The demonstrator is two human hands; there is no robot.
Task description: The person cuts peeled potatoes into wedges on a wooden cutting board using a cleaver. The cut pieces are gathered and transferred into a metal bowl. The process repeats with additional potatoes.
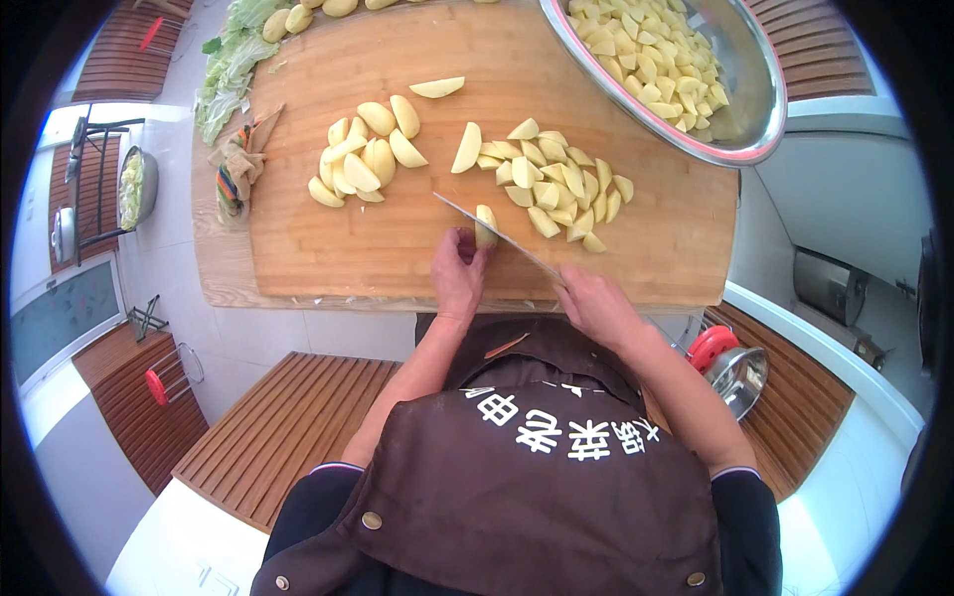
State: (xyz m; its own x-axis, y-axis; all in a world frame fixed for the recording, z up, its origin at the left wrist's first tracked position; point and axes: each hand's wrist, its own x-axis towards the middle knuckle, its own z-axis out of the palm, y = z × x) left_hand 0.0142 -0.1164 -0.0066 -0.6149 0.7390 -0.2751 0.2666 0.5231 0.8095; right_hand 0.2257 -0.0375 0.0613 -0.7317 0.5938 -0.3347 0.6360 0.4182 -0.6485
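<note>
On a large wooden cutting board (358, 253), my left hand (459, 270) holds a peeled potato piece (486, 226) near the front edge. My right hand (598, 304) grips a knife (514, 243) whose blade lies across that piece, its tip pointing to the far left. Potato chunks (555, 175) are spread beyond the blade to the right. Larger peeled potato pieces (361, 173) are heaped to the left. Single potato wedges lie apart, one (466, 148) beside the chunks and another (437, 88) farther back.
A metal bowl (753, 145) of potato chunks stands at the back right. Cabbage leaves (227, 82), whole potatoes (299, 18) and a crumpled cloth (240, 173) lie along the left and back. Below the board's right side are a red stool (712, 347) and an empty metal bowl (745, 381).
</note>
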